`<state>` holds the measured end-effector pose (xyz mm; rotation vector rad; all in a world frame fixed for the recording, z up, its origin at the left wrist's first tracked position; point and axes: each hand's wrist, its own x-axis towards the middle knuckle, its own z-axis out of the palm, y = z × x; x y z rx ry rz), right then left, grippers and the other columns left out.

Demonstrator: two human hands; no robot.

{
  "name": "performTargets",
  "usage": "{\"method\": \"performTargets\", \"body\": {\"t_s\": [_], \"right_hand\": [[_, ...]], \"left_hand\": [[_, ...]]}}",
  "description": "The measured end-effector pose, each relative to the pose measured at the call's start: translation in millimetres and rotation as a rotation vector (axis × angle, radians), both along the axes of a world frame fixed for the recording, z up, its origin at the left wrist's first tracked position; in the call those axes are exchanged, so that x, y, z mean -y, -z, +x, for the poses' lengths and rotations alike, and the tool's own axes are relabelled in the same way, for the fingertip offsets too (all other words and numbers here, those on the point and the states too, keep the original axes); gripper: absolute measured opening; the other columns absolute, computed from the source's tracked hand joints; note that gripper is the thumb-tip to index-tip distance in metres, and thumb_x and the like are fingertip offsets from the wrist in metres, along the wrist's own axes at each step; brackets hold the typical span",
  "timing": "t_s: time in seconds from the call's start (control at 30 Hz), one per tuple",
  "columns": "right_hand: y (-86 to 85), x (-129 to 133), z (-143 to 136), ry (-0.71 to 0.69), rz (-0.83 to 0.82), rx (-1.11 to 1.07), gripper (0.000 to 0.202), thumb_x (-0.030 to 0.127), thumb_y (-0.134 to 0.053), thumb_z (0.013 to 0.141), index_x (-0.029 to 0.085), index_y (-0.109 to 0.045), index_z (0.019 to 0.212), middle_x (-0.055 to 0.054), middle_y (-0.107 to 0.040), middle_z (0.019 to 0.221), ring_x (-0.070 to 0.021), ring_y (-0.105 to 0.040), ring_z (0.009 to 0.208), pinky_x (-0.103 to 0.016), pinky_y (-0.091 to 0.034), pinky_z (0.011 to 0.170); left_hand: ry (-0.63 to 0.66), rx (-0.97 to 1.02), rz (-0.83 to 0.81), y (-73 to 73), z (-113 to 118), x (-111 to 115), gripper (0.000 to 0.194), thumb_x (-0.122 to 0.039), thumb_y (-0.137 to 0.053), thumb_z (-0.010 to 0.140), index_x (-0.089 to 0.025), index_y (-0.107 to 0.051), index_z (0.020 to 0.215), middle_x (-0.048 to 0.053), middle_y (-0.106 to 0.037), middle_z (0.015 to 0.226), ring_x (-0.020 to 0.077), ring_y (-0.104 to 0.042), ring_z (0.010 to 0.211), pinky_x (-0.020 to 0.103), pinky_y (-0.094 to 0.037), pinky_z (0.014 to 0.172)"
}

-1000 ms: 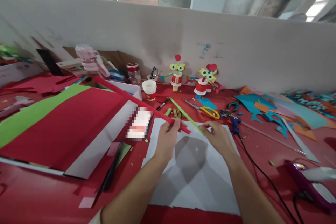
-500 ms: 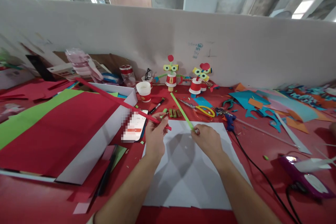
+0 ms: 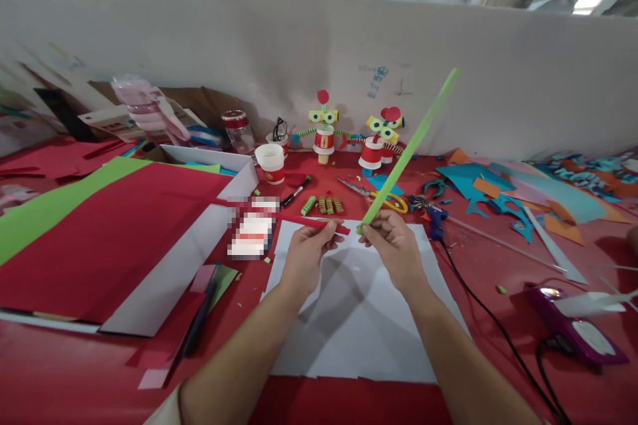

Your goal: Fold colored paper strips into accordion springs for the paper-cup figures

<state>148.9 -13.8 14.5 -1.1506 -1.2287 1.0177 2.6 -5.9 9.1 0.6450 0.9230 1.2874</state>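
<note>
My left hand (image 3: 310, 254) pinches a red paper strip (image 3: 294, 217) near its right end; the strip runs off to the left, over the phone and the red sheet. My right hand (image 3: 396, 246) grips a light green paper strip (image 3: 406, 156) by its lower end, and the strip slants up to the right. The two strip ends are close together but apart, above a white paper sheet (image 3: 359, 319). Just beyond lie several small folded paper springs (image 3: 329, 204), green and dark red with yellow. Behind them stand paper-cup figures (image 3: 324, 139) with folded arms.
A box with red and green sheets (image 3: 119, 232) lies at left, beside a phone (image 3: 252, 236). Scissors (image 3: 393, 202), a blue glue gun (image 3: 437, 220) with a black cord, a purple device (image 3: 573, 329) and paper scraps (image 3: 468, 182) occupy the right. A paper cup (image 3: 272, 163) stands behind.
My right hand has swung the green strip from leaning left to slanting up right. My left hand has moved right with the red strip, whose end now nears the green one. The view has tilted down slightly.
</note>
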Motion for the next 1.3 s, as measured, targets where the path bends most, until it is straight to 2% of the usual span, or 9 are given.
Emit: {"method": "performTargets", "body": {"t_s": [0.13,0.23,0.37,0.53,0.87,1.0,1.07,1.17,1.3], "right_hand": [[3.8,-2.4,0.3,0.024,-0.006,-0.02,0.016,0.033,-0.066,0.076,0.018,-0.06,0.077,0.001,-0.064,0.069,-0.0125,-0.058,0.067,-0.026,-0.047,0.065],[4.9,-1.7,-0.4,-0.032,-0.058,-0.072,0.017,0.034,-0.068,0.074,0.019,-0.063,0.076,0.001,-0.063,0.068,-0.0123,-0.058,0.065,-0.027,-0.049,0.065],[3.7,0.6,-2.8,-0.075,-0.113,-0.107,0.019,0.037,-0.07,0.072,0.019,-0.066,0.075,0.001,-0.063,0.069,-0.0124,-0.059,0.066,-0.025,-0.05,0.063],[3.9,1.0,-4.4,-0.048,-0.132,-0.137,0.021,0.038,-0.072,0.069,0.019,-0.068,0.074,0.001,-0.063,0.067,-0.0121,-0.057,0.064,-0.026,-0.05,0.063],[4.5,0.1,-2.7,-0.04,-0.131,-0.099,0.021,0.04,-0.069,0.071,0.019,-0.069,0.074,0.001,-0.065,0.067,-0.0122,-0.058,0.061,-0.026,-0.048,0.06],[2.7,-3.2,12.3,0.2,-0.023,0.045,0.026,0.044,-0.059,0.08,0.02,-0.069,0.079,0.0,-0.063,0.063,-0.0127,-0.058,0.059,-0.027,-0.048,0.06],[1.5,-3.8,18.4,0.29,0.091,0.124,0.021,0.037,-0.063,0.078,0.022,-0.068,0.091,-0.002,-0.067,0.083,-0.0146,-0.061,0.075,-0.029,-0.049,0.07],[1.0,-1.0,14.9,0.154,0.105,0.168,0.034,0.031,-0.067,0.074,0.026,-0.064,0.107,-0.004,-0.063,0.113,-0.0185,-0.058,0.101,-0.032,-0.046,0.085],[4.2,5.6,-4.2,-0.083,-0.061,0.037,0.023,0.035,-0.067,0.074,0.021,-0.067,0.092,-0.004,-0.069,0.087,-0.018,-0.062,0.081,-0.03,-0.049,0.071]], "left_hand": [[0.071,0.028,0.011,2.2,-0.4,-0.3,0.023,-0.027,-0.083,0.054,-0.014,-0.075,0.072,0.003,-0.069,0.065,0.0109,-0.06,0.063,0.023,-0.045,0.064],[0.087,-0.037,0.036,3.8,0.9,0.9,0.018,-0.023,-0.081,0.057,-0.015,-0.074,0.072,0.002,-0.069,0.065,0.0097,-0.059,0.061,0.023,-0.044,0.063],[0.072,-0.099,0.074,3.3,2.8,2.2,0.015,-0.022,-0.079,0.061,-0.017,-0.075,0.074,0.0,-0.068,0.065,0.0081,-0.055,0.059,0.022,-0.042,0.061],[0.111,-0.085,0.044,-0.5,3.6,4.7,0.015,-0.025,-0.079,0.06,-0.016,-0.074,0.071,0.003,-0.07,0.067,0.0123,-0.061,0.064,0.026,-0.047,0.066],[0.117,-0.078,0.025,1.3,6.6,6.9,0.015,-0.025,-0.078,0.062,-0.014,-0.073,0.071,0.003,-0.07,0.067,0.0126,-0.063,0.064,0.026,-0.05,0.067],[0.018,-0.073,0.089,1.7,3.3,2.7,0.015,-0.024,-0.078,0.062,-0.014,-0.073,0.073,0.002,-0.069,0.066,0.0115,-0.062,0.064,0.025,-0.049,0.067],[-0.032,-0.058,0.114,2.0,1.3,0.3,0.016,-0.024,-0.078,0.062,-0.015,-0.072,0.074,0.002,-0.069,0.067,0.0114,-0.062,0.065,0.025,-0.048,0.067],[-0.048,-0.059,0.127,2.3,1.3,-0.9,0.014,-0.023,-0.077,0.064,-0.015,-0.072,0.075,0.001,-0.068,0.066,0.0106,-0.06,0.063,0.026,-0.047,0.066],[-0.03,-0.106,0.128,2.6,6.5,2.4,0.012,-0.024,-0.075,0.065,-0.016,-0.072,0.073,0.001,-0.067,0.066,0.0105,-0.058,0.062,0.026,-0.046,0.065]]}}
